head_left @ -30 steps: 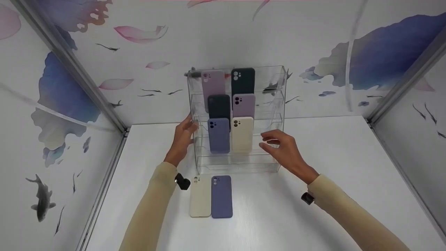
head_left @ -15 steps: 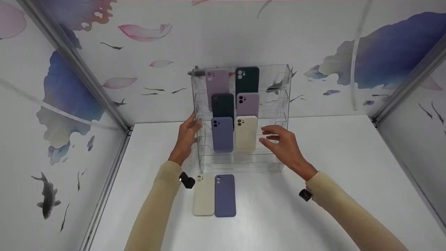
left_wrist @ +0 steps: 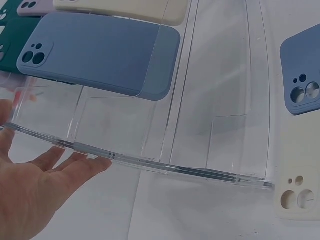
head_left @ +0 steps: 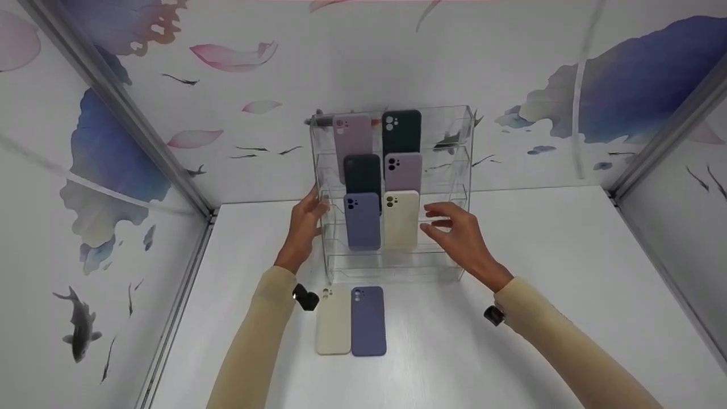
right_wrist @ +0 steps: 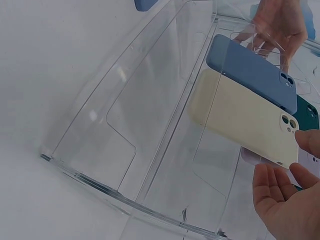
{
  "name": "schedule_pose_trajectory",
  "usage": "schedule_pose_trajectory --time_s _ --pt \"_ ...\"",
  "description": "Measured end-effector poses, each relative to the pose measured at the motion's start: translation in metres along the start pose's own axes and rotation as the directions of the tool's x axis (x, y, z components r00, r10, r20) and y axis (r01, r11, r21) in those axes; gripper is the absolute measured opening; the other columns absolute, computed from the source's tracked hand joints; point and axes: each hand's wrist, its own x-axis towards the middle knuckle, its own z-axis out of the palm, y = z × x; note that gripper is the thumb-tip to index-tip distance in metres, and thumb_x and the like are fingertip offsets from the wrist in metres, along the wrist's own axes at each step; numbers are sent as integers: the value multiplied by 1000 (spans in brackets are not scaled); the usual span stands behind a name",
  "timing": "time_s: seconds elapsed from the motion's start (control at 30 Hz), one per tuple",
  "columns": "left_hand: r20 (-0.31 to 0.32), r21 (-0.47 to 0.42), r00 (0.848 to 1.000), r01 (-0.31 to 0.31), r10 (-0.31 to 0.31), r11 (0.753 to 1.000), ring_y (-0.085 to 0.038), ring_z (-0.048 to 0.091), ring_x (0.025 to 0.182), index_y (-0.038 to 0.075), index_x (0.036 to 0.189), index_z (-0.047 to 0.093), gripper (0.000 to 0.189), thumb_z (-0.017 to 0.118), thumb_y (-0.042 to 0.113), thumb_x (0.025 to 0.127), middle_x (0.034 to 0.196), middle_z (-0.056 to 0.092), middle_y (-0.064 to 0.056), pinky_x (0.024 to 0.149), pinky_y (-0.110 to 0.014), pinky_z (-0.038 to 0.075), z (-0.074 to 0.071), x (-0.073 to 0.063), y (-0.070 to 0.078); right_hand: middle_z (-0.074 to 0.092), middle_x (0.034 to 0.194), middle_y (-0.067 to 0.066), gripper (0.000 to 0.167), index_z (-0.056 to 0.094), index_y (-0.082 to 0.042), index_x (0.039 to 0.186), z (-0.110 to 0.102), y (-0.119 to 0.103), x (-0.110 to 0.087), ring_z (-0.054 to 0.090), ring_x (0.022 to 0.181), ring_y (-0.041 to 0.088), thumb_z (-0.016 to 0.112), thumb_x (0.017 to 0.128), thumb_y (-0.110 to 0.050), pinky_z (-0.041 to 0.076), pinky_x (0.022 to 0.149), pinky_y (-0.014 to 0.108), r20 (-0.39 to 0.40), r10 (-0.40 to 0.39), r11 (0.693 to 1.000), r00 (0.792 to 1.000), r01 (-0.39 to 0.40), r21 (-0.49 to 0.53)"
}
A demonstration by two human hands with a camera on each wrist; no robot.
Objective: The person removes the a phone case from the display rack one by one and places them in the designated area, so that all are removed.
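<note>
White tabletop (head_left: 545,238) surrounds the clear rack (head_left: 397,260), left fingers (left_wrist: 85,172) touching its edge.

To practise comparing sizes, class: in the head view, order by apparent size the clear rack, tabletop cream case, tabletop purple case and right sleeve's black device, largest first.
1. Clear rack
2. Tabletop cream case and tabletop purple case: too alike to rank
3. Black device

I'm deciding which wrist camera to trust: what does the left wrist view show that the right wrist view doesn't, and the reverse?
Only the left wrist view shows the flat cream case and the camera cutouts of the flat blue case.
Only the right wrist view shows the right hand.
Both show the left hand, clear rack, racked blue case and racked cream case.
</note>
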Motion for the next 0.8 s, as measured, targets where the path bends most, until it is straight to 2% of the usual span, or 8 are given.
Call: schedule_pose_trajectory --time_s 0.2,0.4,0.57,0.8 --pt "12 1 1000 -8 8 1000 -33 41 159 23 177 27 68 54 36 116 179 33 -9 123 -72 34 2 4 -2 71 136 19 37 72 3 136 -1 3 5 72 123 35 81 100 -2 61 103 47 -3 2 1000 1000 -2 -11" --pt "-1 3 1000 -8 8 1000 -34 40 160 18 177 23 68 52 31 117 179 32 -12 124 -72 32 -5 4 -4 71 136 18 39 72 1 137 2 4 10 72 123 33 82 100 -2 61 102 48 13 0 1000 1000 0 -9" --pt "3 10 1000 -14 14 1000 -33 41 159 20 177 25 68 53 34 117 179 33 -11 124 -72 33 -6 5 0 71 136 22 39 72 1 138 4 6 13 73 121 33 81 100 -1 61 101 50 20 8 1000 1000 -8 2" --pt "0 14 1000 -6 6 1000 -33 44 158 22 177 27 68 55 36 117 177 37 -12 123 -72 34 -4 3 0 75 131 19 36 75 -1 135 7 8 13 75 114 30 82 99 0 63 95 47 -5 20 1000 1000 -20 -15"
